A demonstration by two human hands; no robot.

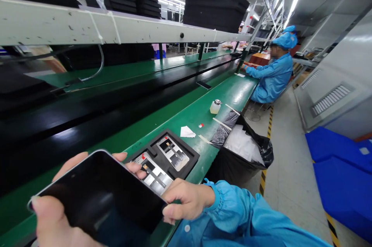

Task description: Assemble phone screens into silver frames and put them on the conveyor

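Note:
A smartphone (107, 192) with a dark, glossy screen and a pale metal edge is tilted close to the camera. My left hand (54, 218) wraps round it, the thumb on the near edge and fingertips showing past the far edge. At its right end, my right hand (190, 200) pinches the corner between thumb and curled fingers. Behind the phone lies a black foam tray (190, 158). In it rest two flat phone parts, a phone screen module (173, 154) and another module (155, 173), both with dark and silver patches and red marks. The phone hides part of the tray.
On the green bench (200, 101) are a white paper scrap (187, 132) and a small liquid bottle (215, 106). A black waste bag (232, 165) hangs at its edge. Another phone (204, 85) lies farther along. A co-worker (273, 72) in blue sits beyond. Overhead runs a shelf (139, 30).

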